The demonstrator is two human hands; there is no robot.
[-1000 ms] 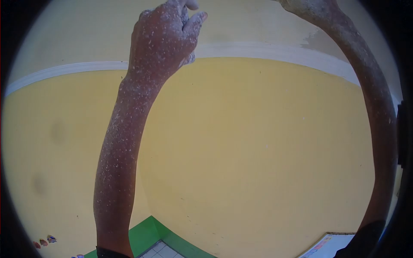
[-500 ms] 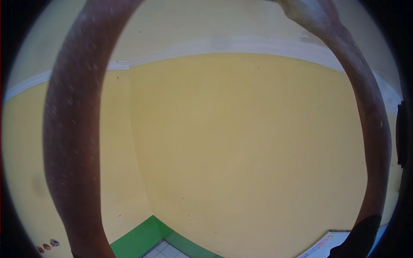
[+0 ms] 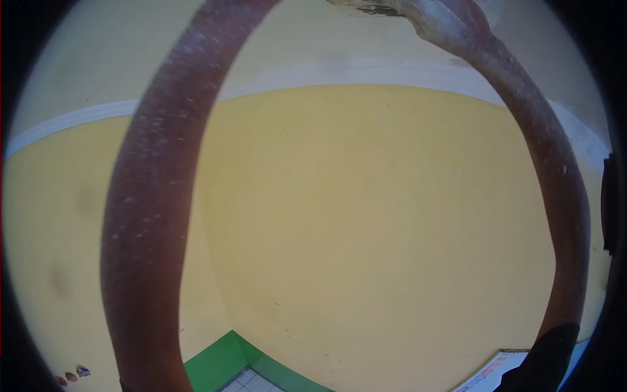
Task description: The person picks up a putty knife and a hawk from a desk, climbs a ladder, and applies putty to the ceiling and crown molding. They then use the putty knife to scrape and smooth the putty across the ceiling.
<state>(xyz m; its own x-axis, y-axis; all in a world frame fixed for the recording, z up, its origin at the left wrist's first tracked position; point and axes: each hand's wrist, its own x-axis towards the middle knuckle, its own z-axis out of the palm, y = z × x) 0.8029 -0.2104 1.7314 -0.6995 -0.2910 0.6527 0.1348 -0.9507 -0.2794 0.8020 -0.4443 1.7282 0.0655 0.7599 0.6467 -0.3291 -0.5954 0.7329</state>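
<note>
Both my arms reach up past the top of the head view. My left forearm (image 3: 153, 196), speckled with white dust, rises on the left, and the hand beyond it is cut off by the top edge. On the right, my right hand (image 3: 450, 23) shows in part at the top, whitened with dust or plaster. At its finger side is a crusted, dark-and-pale thing (image 3: 379, 9), mostly cut off by the frame; I cannot tell what it is. Behind it lies the pale ceiling (image 3: 313, 39).
White moulding (image 3: 339, 73) runs where the ceiling meets the yellow wall (image 3: 366, 209). Below are a green wall band (image 3: 215, 356), floor tiles (image 3: 248, 382), a white board (image 3: 486, 372) at lower right and small coloured decorations (image 3: 72, 377) at lower left.
My left forearm has swung right, nearer the middle. My right hand has shifted slightly left, and more of the crusted thing beside it shows at the top edge.
</note>
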